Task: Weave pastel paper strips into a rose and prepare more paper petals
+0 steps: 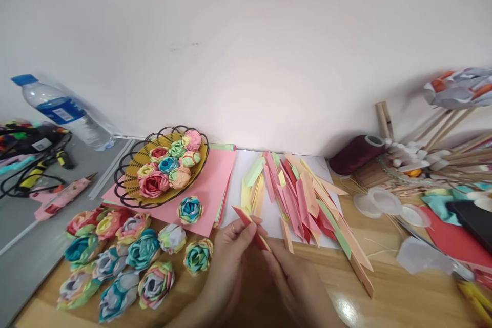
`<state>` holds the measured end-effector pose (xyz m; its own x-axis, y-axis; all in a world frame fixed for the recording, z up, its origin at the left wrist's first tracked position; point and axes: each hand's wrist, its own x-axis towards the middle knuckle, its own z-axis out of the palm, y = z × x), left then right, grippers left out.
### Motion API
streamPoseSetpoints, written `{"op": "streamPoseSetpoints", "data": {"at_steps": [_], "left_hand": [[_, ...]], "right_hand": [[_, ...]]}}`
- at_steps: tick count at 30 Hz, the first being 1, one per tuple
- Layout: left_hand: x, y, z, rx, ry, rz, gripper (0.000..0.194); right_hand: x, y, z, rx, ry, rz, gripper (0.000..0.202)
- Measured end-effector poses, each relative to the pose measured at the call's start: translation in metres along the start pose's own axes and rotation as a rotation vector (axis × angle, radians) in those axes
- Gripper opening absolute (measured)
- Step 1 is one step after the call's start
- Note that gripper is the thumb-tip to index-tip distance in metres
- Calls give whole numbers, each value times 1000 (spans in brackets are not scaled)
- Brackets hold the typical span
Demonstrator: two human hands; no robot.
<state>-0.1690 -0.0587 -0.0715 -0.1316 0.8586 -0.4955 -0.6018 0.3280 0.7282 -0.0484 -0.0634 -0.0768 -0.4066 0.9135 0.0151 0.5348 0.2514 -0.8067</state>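
Note:
A folded strip of red paper with a yellow edge (262, 242) is held between my two hands at the front centre. My left hand (230, 251) pinches its upper part between thumb and fingers, a ring on one finger. The strip's lower end is gripped by my right hand (286, 269). Just beyond them, folded paper strips (298, 197) in pink, red, peach, green and yellow lie on a white sheet (271, 225). A blue and cream paper flower (190, 209) and a teal one (198, 257) sit left of my left hand.
A wire basket (132, 192) of paper flowers stands on pink sheets (217, 174). Several more flowers (143, 249) lie at the left, near a glue gun (61, 197) and a bottle (63, 110). At the right are a thread spool (357, 154), sticks, plastic lids (384, 201) and red paper (449, 233).

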Motion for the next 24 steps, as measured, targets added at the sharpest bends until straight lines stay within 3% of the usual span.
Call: {"op": "streamPoseSetpoints", "data": {"at_steps": [6,13,16,21,24], "left_hand": [[-1,1,2,18,-52,-83,30],[-3,-8,1,39,9,-92,40],[-2,-9,0,41,39,-75,43],[-1,-4,0,5,29,-56,43],[-1,0,1,-46,-29,-66,41]], "right_hand": [[-1,4,-5,-164,32,-73,35],[-5,21,15,-215,162,-66,43],[-3,18,13,-130,119,-59,37],[1,3,-5,49,-87,-42,25],[2,5,-10,-12,-80,-71,20]]}}
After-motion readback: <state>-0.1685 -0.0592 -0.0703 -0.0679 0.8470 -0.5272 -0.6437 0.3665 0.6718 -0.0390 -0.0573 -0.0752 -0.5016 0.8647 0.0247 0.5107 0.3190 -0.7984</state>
